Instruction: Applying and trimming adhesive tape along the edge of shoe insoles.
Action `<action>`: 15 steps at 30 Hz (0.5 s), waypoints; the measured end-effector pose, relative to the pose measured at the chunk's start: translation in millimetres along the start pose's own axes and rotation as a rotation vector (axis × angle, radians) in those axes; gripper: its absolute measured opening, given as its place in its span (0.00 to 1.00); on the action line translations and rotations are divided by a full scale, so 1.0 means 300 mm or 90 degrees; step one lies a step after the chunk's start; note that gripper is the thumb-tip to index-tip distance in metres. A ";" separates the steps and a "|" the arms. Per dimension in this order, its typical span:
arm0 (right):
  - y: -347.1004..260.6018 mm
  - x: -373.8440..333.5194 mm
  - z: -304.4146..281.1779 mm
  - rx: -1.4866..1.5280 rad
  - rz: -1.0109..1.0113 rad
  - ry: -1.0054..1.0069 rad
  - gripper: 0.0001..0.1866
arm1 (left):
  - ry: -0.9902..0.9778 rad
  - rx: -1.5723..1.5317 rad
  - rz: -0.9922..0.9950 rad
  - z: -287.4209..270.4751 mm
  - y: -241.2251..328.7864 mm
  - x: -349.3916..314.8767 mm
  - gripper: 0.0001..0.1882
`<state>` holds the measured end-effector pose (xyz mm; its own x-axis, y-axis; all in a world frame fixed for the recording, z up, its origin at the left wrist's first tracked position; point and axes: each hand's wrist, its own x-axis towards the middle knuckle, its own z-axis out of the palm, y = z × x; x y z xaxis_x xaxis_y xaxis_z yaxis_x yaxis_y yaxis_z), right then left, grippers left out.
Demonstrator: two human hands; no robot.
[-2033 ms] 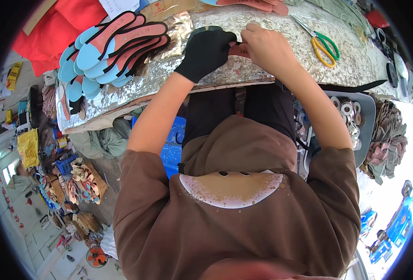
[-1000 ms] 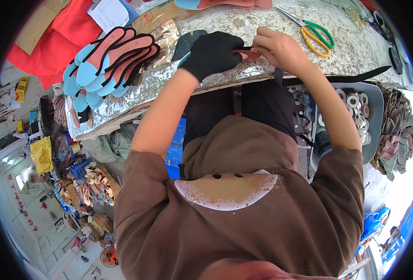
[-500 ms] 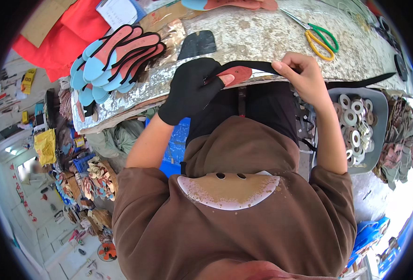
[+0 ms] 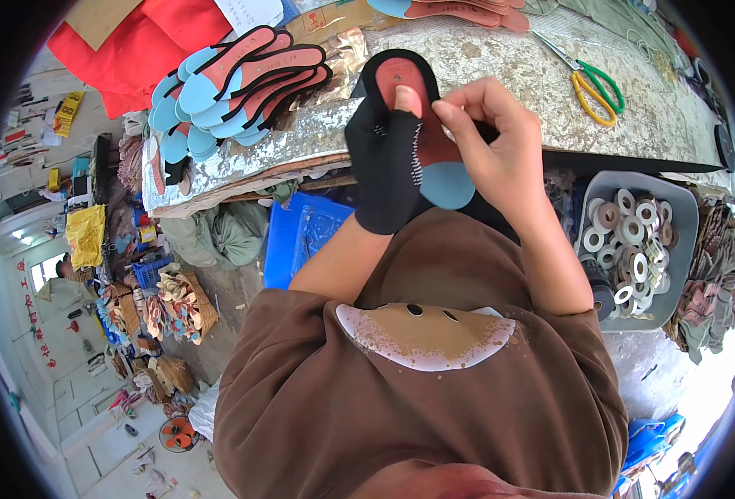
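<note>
A shoe insole (image 4: 448, 185), red at one end and light blue at the other, stands raised above the bench's near edge. Black edging tape curves around its red end. My left hand (image 4: 382, 170), in a black glove that leaves the thumb tip bare, grips the insole with the thumb pressed on the red face. On the insole's right edge, my right hand (image 4: 496, 141) is bare and pinches the black tape between thumb and fingers. The long tail of black tape (image 4: 633, 162) runs from behind my right hand to the right along the bench edge.
On the worn workbench (image 4: 500, 62) lie a pile of edged insoles (image 4: 243, 83) at left, more insoles (image 4: 459, 10) at the back, and scissors (image 4: 596, 91) at right. Below the bench stand a grey bin (image 4: 685, 249) of tape rolls and a blue crate (image 4: 305, 229).
The insole has been lifted and turned upright, its blue end now showing. My right hand has moved left and down, close against the insole; the tape now wraps the red end.
</note>
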<state>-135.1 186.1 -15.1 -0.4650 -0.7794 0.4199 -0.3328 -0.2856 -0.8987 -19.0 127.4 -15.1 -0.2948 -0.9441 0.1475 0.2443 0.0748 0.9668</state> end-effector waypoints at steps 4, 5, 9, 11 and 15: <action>0.054 0.029 -0.038 -0.198 -0.074 -0.041 0.05 | -0.100 -0.062 -0.071 0.029 -0.039 0.040 0.09; 0.072 0.033 -0.052 -0.265 -0.113 -0.065 0.05 | -0.102 -0.064 -0.078 0.015 -0.049 0.050 0.09; 0.098 0.024 -0.070 -0.286 -0.030 -0.126 0.07 | -0.173 -0.036 -0.152 0.016 -0.105 0.057 0.12; 0.111 0.002 -0.081 -0.300 -0.004 -0.147 0.08 | -0.144 -0.088 -0.218 0.028 -0.112 0.057 0.12; 0.152 -0.047 -0.095 -0.331 -0.023 -0.151 0.09 | -0.103 -0.052 -0.226 0.040 -0.140 0.052 0.13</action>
<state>-167.1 199.9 -58.4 -0.2687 -0.8951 0.3558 -0.7330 -0.0497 -0.6784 -45.0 113.4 -50.9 -0.5145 -0.8433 -0.1557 0.1717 -0.2792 0.9448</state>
